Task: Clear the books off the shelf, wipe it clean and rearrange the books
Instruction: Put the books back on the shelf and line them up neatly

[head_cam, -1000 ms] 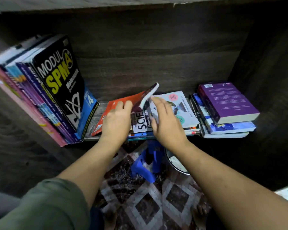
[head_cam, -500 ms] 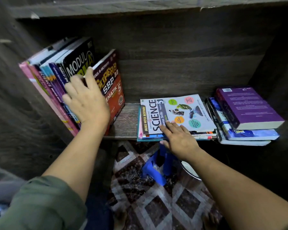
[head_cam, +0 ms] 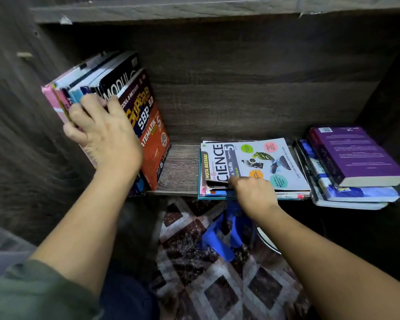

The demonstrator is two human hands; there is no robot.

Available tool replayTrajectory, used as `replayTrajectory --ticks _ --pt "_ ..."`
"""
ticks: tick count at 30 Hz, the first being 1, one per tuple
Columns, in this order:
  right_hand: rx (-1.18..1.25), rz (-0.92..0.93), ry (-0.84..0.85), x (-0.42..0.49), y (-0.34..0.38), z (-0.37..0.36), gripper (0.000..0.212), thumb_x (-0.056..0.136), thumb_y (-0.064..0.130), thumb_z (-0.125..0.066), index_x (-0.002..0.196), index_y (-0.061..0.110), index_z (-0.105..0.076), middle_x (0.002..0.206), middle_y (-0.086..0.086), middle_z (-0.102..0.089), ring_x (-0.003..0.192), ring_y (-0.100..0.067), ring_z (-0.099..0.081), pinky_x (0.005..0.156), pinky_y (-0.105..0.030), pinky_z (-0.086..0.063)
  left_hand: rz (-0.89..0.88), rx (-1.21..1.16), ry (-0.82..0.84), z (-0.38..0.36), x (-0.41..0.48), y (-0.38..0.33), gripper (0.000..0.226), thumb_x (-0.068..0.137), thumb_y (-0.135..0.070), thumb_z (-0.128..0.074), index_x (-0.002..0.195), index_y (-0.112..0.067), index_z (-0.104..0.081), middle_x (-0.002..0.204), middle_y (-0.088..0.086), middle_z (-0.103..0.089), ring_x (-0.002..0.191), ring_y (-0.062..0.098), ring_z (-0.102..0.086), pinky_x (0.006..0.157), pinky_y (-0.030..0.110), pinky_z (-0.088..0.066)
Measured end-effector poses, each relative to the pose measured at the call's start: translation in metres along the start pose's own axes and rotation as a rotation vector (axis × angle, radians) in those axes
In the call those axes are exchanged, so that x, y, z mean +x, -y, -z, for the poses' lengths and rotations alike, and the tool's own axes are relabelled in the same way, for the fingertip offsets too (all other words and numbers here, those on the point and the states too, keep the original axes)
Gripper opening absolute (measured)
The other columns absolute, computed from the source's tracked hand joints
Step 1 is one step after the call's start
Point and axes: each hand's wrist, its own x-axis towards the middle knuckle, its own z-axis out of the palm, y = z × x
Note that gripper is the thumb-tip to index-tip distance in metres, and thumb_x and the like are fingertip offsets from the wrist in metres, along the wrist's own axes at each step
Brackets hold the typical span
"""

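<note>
On the dark wooden shelf (head_cam: 180, 172), several books lean against the left wall; the outermost is a red and black maths book (head_cam: 148, 125). My left hand (head_cam: 102, 132) presses flat against the spines of these leaning books, fingers spread. In the middle lies a flat pile topped by a white Science book (head_cam: 261, 162). My right hand (head_cam: 252, 192) pinches the front left corner of that Science book and lifts it slightly off the pile. At the right stands a second flat pile with a purple book (head_cam: 353, 153) on top.
The shelf's back panel and side walls close it in on three sides, and another board runs overhead. Below the shelf edge a patterned rug (head_cam: 217, 285) covers the floor, with a blue plastic stool (head_cam: 222, 239) and a round metal rim (head_cam: 267, 241) beside it.
My left hand stood the red maths book upright against the leaning books and now holds the row. My right hand slid to the Science book's front corner and began lifting it.
</note>
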Motion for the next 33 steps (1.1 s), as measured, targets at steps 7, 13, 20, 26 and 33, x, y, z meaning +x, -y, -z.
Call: replayTrajectory --ticks 7,13,20,26,33 --pt "0.254 -0.018 -0.457 0.015 0.024 0.033 0.044 0.083 -0.002 -0.049 0.124 0.012 -0.056 0.104 -0.012 -0.068 0.077 -0.038 -0.066 0.054 -0.036 -0.041 -0.181 -0.228 -0.071 0.011 0.018 0.036 0.087 0.074 -0.033 -0.072 0.148 -0.021 -0.026 0.154 0.017 -0.021 0.146 0.041 -0.007 0.114 0.056 -0.008" --pt "0.679 0.014 -0.877 0.061 0.088 0.062 0.028 0.082 0.002 -0.057 0.107 0.008 -0.067 0.078 -0.014 -0.07 0.064 -0.037 -0.065 0.051 -0.035 -0.049 -0.264 -0.35 -0.186 -0.008 0.024 0.052 0.062 0.083 -0.031 -0.056 0.142 -0.017 -0.041 0.14 0.006 -0.046 0.144 0.028 -0.022 0.115 0.045 -0.012" --pt "1.072 0.048 -0.574 0.1 0.154 0.059 0.03 0.101 0.018 -0.045 0.128 0.019 -0.058 0.1 -0.018 -0.07 0.088 -0.036 -0.066 0.067 -0.032 -0.046 -0.23 -0.435 -0.262 -0.014 0.026 0.054 0.042 0.096 -0.03 -0.039 0.136 -0.023 -0.048 0.136 -0.003 -0.051 0.141 0.02 -0.028 0.109 0.035 -0.015" --pt "0.78 0.372 0.021 0.091 0.141 0.044 0.06 0.104 0.038 -0.031 0.153 0.038 0.004 0.163 0.001 -0.006 0.145 -0.012 0.002 0.12 -0.048 -0.003 -0.233 -0.385 -0.215 -0.016 0.026 0.052 0.057 0.094 -0.059 -0.041 0.136 -0.021 -0.045 0.137 0.001 -0.048 0.142 0.024 -0.025 0.113 0.04 -0.012" --pt "0.195 0.193 0.317 0.049 0.048 0.017 0.064 0.095 0.039 -0.052 0.151 0.027 -0.025 0.158 -0.01 -0.023 0.144 -0.029 -0.023 0.117 -0.041 -0.024 -0.213 -0.278 -0.136 -0.015 0.026 0.048 0.077 0.075 -0.051 -0.064 0.139 -0.021 -0.033 0.142 0.005 -0.038 0.145 0.028 -0.017 0.116 0.043 -0.007"
